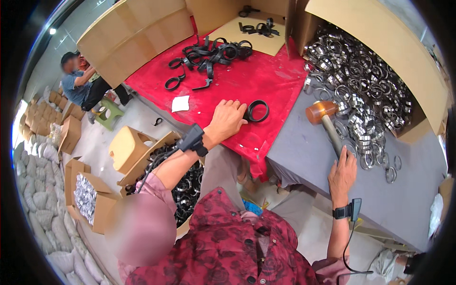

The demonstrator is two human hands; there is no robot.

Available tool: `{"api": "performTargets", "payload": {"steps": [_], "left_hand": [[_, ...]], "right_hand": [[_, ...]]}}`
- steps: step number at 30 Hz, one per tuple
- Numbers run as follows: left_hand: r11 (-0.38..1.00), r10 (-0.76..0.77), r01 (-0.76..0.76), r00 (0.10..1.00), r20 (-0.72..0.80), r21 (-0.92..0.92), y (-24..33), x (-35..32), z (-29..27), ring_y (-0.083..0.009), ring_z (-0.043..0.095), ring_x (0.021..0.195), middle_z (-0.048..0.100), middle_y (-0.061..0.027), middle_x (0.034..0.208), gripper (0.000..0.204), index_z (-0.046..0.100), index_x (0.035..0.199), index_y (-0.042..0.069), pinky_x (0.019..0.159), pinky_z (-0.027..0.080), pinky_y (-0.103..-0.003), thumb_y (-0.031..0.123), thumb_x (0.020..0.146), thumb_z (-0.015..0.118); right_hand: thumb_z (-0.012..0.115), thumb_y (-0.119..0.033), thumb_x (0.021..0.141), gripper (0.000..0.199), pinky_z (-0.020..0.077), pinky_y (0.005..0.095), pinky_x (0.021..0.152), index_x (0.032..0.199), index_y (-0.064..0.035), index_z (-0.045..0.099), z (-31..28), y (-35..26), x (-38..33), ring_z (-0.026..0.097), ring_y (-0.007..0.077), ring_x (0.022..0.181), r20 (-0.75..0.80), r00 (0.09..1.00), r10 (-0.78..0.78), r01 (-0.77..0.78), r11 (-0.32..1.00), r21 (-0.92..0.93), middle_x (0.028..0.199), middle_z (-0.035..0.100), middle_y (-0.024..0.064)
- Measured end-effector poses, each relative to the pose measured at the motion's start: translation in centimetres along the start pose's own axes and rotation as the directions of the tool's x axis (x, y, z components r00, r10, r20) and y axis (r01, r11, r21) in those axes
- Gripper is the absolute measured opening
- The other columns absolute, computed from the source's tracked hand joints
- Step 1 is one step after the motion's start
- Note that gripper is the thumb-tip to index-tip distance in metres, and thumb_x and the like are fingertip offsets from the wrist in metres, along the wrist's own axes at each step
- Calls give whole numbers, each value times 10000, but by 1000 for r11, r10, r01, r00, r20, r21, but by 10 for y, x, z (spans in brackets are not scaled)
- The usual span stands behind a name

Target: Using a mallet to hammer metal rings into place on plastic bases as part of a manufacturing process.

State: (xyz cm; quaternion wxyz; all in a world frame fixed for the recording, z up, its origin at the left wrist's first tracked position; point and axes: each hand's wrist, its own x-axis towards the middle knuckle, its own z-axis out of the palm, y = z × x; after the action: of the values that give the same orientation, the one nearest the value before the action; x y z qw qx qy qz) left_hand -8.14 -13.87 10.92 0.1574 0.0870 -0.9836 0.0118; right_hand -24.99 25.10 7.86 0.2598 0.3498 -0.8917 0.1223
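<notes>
**Hidden, cut off, blurred**

Mallet handle (332, 135): lower end covered by right hand (343, 173), grip unclear. Black ring (257, 111): near edge behind left hand (227, 118) fingertips, contact uncertain. Cardboard box (380, 42) beside the mallet: far wall runs off frame. Metal rings (365, 90) inside too tangled to count. Seated person (78, 85) blurred.

Black ring (257, 111), round and open-centred, flat on red cloth, touching left hand (227, 119) fingertips; mallet (327, 124), amber head and grey handle, flat on grey desk (304, 156), handle end under right hand (343, 175).
</notes>
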Motion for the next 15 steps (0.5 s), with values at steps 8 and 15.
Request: {"api": "performTargets", "payload": {"steps": [8,15], "left_hand": [[991,69,-55,991,-113,122,3,-7,13,-309,639,803,642,-138,776,154,576,924,37,772,462,-423,96,795,636],[376,-266,368,922,282,-850,18,-39,-16,-141,549,728,556,-43,757,224,583,1069,54,676,438,-309,275,1033,583]], "right_hand": [[651,30,829,548,481,466,928,1366,36,543,7,0,2,558,393,1084,68,997,-27,14,982,187,1188,571,213],[701,-24,827,515,481,457,916,1328,25,594,-24,0,14,550,397,1087,105,986,-128,103,971,215,1176,577,223]]}}
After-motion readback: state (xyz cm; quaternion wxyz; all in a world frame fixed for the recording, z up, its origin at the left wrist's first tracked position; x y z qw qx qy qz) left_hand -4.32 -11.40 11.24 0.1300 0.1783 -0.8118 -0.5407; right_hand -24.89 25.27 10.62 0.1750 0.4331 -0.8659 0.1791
